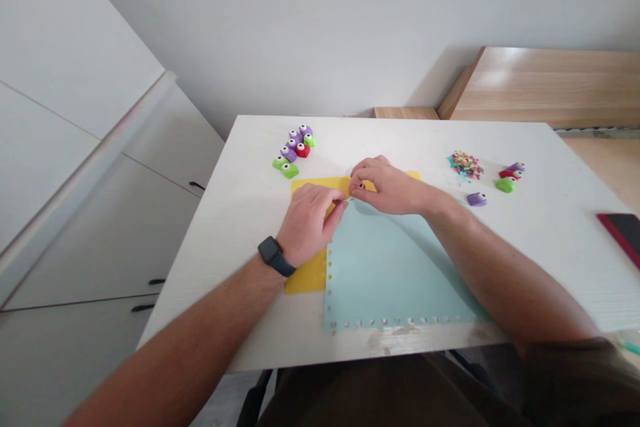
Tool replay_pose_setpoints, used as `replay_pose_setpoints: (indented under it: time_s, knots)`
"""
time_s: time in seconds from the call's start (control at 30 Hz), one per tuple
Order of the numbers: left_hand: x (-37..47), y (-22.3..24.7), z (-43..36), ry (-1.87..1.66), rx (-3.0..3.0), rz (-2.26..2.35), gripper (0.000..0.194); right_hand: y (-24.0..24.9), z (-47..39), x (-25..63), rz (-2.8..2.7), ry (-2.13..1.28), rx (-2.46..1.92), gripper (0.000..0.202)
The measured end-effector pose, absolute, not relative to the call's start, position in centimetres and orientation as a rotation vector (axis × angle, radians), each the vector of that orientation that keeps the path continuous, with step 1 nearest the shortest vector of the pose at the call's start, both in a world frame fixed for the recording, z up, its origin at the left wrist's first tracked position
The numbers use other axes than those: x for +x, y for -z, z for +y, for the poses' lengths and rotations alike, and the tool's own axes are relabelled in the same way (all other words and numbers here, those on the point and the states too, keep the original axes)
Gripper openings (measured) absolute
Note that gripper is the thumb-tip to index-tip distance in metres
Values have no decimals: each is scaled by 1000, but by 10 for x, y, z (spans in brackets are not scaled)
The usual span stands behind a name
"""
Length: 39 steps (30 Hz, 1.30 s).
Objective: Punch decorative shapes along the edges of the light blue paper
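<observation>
A light-blue sheet of paper [395, 260] lies over a yellow sheet [306, 273], with small shapes punched along its left and front edges. My left hand [314, 217], with a dark watch on its wrist, is closed in a pinch at the blue sheet's far left corner. Just to its right, my right hand [385, 183] curls around a small red paper punch [362, 185] with an eye on it. Fingers hide most of this punch, which sits at the sheet's far edge.
Several purple, green and red eyed punches [289, 170] cluster at the back left. Colourful paper bits [466, 165] are heaped at the right, near more punches [506, 184] and a single purple one [477, 199]. A dark, red-edged object [620, 230] lies at the far right.
</observation>
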<state>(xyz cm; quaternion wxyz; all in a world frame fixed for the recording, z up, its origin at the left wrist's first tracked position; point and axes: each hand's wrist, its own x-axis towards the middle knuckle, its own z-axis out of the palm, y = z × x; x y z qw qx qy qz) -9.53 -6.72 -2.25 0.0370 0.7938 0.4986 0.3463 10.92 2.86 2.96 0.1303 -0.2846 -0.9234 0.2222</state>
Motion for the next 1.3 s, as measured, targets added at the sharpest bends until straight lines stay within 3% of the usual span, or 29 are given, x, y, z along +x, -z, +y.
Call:
replay_pose_setpoints:
  time_s: [1.3]
  knots:
    - [-93, 21, -68, -977, 2521, 1514, 11, -30, 29, 112, -2749, -646, -747, 15]
